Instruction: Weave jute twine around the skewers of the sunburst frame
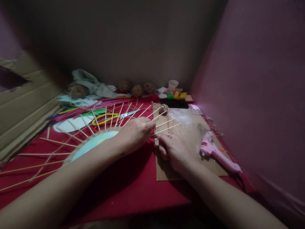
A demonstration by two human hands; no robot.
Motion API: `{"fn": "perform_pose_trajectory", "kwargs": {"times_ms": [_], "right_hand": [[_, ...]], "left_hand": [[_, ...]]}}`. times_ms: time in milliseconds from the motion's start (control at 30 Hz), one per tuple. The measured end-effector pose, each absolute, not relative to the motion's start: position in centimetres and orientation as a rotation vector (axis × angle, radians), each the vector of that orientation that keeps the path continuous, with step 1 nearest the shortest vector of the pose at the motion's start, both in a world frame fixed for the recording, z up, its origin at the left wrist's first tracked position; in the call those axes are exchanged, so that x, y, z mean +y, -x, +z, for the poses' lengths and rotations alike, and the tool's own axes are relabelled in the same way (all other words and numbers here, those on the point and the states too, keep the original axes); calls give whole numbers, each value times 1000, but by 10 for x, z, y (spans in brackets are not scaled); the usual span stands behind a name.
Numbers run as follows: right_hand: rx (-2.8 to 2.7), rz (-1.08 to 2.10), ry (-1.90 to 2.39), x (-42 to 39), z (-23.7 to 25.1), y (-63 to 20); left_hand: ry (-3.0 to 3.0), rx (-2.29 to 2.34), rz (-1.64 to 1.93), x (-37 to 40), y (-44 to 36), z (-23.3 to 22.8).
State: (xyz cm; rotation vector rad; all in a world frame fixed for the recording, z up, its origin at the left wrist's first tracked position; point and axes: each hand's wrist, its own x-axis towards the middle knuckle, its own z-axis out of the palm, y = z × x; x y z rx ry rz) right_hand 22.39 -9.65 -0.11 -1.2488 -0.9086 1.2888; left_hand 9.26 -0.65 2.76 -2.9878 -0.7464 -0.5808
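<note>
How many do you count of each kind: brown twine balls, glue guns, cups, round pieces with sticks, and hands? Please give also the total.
Brown twine balls: 5
Glue gun: 1
Cup: 1
Round piece with sticks: 1
Hands: 2
Total: 10

Head camera looks forward, down over the table (133,194).
</note>
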Motion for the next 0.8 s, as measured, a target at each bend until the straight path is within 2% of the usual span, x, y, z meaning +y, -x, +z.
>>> {"fn": "perform_pose_trajectory", "kwargs": {"times_ms": [300,433,533,700,800], "right_hand": [[-908,1309,1253,-98,2,-226],[-1131,1159,1383,-101,2,-230],[-1440,798,1497,-109,2,-232],[-2028,-98,1607,-122,-1,-237],[-2147,-434,1661,-126,-4,-241]], "left_hand": [[2968,-803,-574,-4,-93,26],[3025,-910,-595,-4,-92,26],[3045,-1014,-595,-4,-92,29],[3150,-998,-620,-1,-93,22],[3183,-960,-502,0,-94,12]]}}
